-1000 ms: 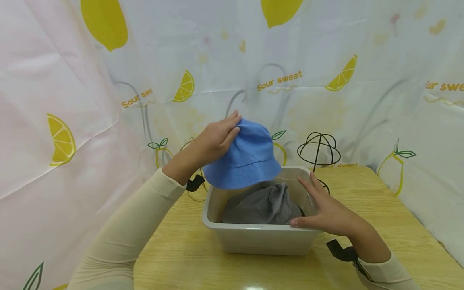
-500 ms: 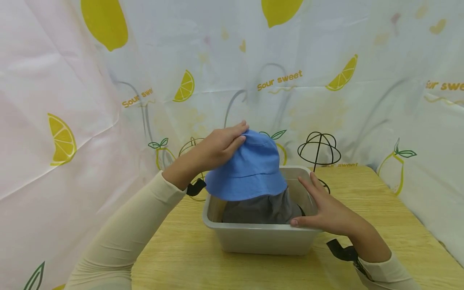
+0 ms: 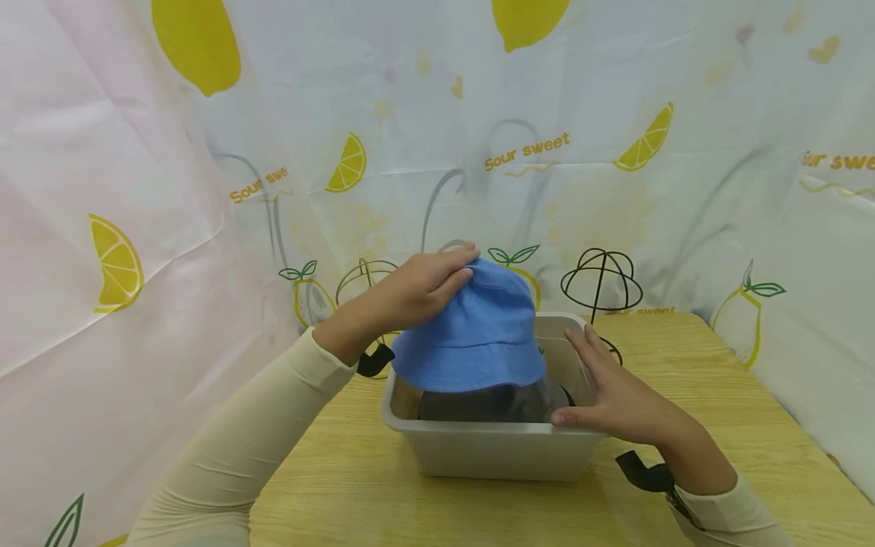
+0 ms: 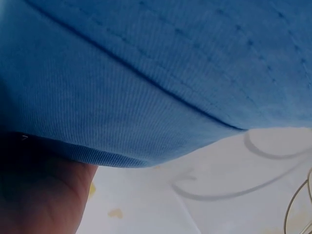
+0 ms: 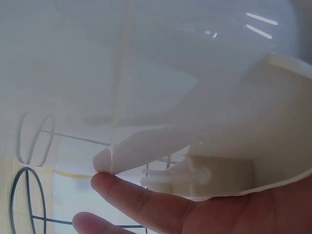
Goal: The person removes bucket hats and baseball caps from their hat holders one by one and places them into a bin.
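A blue bucket hat [image 3: 478, 334] hangs crown up over the grey-white plastic bin [image 3: 492, 448]. At the upper left of its crown my left hand [image 3: 427, 285] grips it, with the thumb on the near side. Blue ribbed fabric [image 4: 126, 92] fills most of the left wrist view. Inside the bin lies a crumpled grey fabric item [image 3: 472, 406], partly hidden by the hat's brim. My right hand [image 3: 618, 399] rests on the bin's right end with fingers extended, its thumb on the front rim. The right wrist view shows these fingers [image 5: 146, 204] along the bin's smooth wall [image 5: 97, 63].
The bin stands on a wood-grain table [image 3: 328, 463]. Behind it are a black wire stand [image 3: 603, 285] at the right and a gold wire stand [image 3: 365, 273] at the left, partly hidden by my left arm. A lemon-print curtain [image 3: 410, 99] surrounds the table.
My left hand has lowered the blue bucket hat and shifted it slightly right, so its brim covers more of the grey fabric. My right hand has stayed almost still on the bin.
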The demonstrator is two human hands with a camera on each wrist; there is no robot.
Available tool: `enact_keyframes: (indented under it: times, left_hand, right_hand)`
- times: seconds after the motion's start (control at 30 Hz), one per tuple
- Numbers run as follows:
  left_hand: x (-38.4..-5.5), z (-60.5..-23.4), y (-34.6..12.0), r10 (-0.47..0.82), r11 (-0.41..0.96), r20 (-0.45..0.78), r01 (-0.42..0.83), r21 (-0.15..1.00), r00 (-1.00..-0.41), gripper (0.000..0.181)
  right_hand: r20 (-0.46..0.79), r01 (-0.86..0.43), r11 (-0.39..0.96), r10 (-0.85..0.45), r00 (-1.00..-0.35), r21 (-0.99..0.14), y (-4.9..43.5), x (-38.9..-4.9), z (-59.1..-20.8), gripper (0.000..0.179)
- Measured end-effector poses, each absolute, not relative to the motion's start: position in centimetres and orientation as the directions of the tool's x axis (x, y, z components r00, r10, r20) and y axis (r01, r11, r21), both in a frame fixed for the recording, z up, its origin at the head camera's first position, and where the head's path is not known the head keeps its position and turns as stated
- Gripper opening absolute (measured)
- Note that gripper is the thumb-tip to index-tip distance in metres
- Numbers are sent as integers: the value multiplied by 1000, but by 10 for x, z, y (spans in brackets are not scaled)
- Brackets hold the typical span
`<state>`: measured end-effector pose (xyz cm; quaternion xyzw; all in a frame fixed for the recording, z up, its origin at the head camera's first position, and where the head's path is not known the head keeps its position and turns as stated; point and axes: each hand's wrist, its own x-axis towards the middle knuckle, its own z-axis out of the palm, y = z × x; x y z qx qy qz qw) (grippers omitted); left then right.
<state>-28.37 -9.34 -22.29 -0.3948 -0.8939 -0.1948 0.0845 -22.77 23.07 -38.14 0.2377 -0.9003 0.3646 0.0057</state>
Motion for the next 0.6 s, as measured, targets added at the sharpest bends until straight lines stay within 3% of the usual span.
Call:
enact_keyframes:
  times: [0.33,0.6]
  left_hand:
    - [-280,-226,-89,695,587,272,744,320,-665,51]
    - [-280,-229,-84,707,589,269,755,289,-654,51]
  right_hand:
    - [176,-424,619,-422,-890,-661,231,-228,-382,123]
    - [172,-418,616,-419,-892,-667,230,-228,-381,123]
